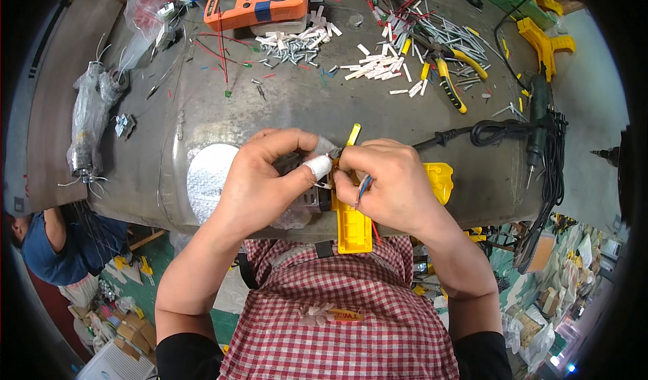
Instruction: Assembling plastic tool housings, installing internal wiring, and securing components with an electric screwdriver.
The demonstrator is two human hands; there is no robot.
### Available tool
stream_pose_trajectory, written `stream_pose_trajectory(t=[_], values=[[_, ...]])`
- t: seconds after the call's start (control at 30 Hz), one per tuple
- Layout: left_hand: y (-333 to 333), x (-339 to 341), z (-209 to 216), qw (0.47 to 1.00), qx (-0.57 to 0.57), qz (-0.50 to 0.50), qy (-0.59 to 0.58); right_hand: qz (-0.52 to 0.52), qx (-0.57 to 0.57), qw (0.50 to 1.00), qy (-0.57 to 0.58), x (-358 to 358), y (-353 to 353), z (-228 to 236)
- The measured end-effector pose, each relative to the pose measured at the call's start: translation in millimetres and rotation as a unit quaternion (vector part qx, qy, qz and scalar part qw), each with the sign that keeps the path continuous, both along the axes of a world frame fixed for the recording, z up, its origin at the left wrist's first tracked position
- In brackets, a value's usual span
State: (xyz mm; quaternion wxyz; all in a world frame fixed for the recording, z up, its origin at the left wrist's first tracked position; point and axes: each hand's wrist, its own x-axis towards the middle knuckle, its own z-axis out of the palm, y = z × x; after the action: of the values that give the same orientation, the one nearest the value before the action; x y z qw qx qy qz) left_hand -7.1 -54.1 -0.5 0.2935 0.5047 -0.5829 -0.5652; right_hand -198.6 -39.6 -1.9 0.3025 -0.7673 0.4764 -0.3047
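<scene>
My left hand (270, 167), with white tape round the thumb and a finger, is closed in a pinch, its fingertips meeting the right hand's at thin wire ends. My right hand (385, 181) is closed too. Blue wire (364, 187) shows by its curled fingers, and a black cord runs in behind that hand. Below both hands a yellow plastic housing half (354, 228) lies at the table's near edge. A metal part with slots (312, 199) sits partly hidden beside it, under my left hand. Another yellow housing piece (439, 181) lies just right of my right hand.
A round silvery pad (210, 181) lies at left. Farther back are an orange meter (256, 2), screws (297, 48), white strips (378, 66) and yellow-handled pliers (449, 83). A soldering iron (537, 120) hangs at right beside coiled cable. Plastic-wrapped motors (91, 113) lie far left; another person (74, 245) is beyond.
</scene>
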Motion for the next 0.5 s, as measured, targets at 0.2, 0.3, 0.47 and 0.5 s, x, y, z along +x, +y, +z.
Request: stream_pose_trajectory(t=[0.2,0.3,0.47,0.5], values=[[-4,0,10,0.997,-0.029,-0.070,-0.009,0.011,0.029,0.999,0.016,-9,1,11],[-5,-7,17,0.987,-0.107,-0.103,-0.067,0.032,-0.086,0.995,0.025,-21,-7,22],[1,-12,17,0.930,-0.301,-0.138,-0.160,0.077,0.034,0.996,-0.010,-26,-9,19],[3,-12,13,0.939,-0.286,-0.111,-0.156,0.013,0.120,0.989,-0.086,-24,-7,21]])
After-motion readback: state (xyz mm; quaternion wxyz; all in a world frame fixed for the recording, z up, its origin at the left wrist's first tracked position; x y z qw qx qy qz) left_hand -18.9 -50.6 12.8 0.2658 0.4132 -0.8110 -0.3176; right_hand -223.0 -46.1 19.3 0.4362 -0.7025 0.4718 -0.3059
